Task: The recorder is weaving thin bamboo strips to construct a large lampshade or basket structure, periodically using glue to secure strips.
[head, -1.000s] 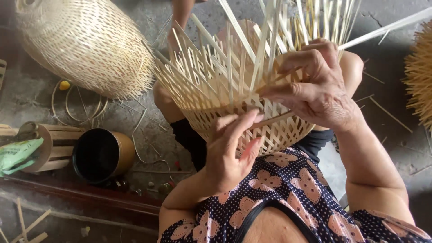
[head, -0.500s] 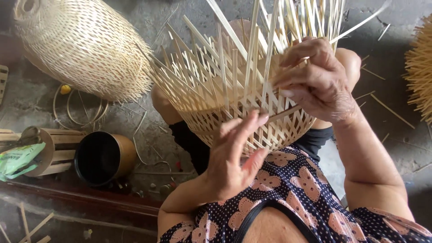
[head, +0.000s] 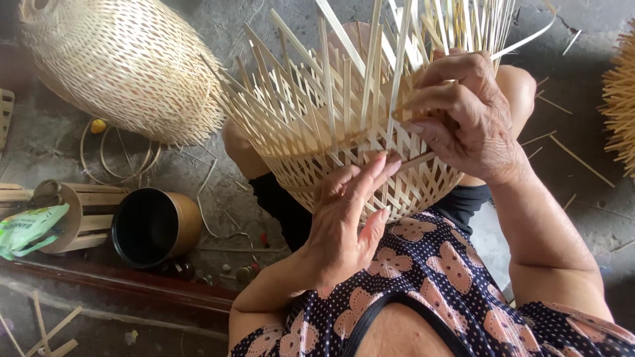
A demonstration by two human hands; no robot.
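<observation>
A half-woven pale bamboo-strip basket (head: 344, 142) is shown resting on the person's lap, its woven band nearest the body and its loose upright strips fanning away toward the top of the view. The right hand (head: 466, 116) is closed on the upright strips at the right of the rim, fingers curled around them. The left hand (head: 347, 218) lies just below the woven band, fingers spread and extended, their tips touching the weave; nothing is clasped in it. The right hand is thus the nearer to the free strips. The basket's base is hidden behind the hands and lap. A finished oval bamboo basket (head: 126, 63) lies on the floor at upper left, motion-blurred.
</observation>
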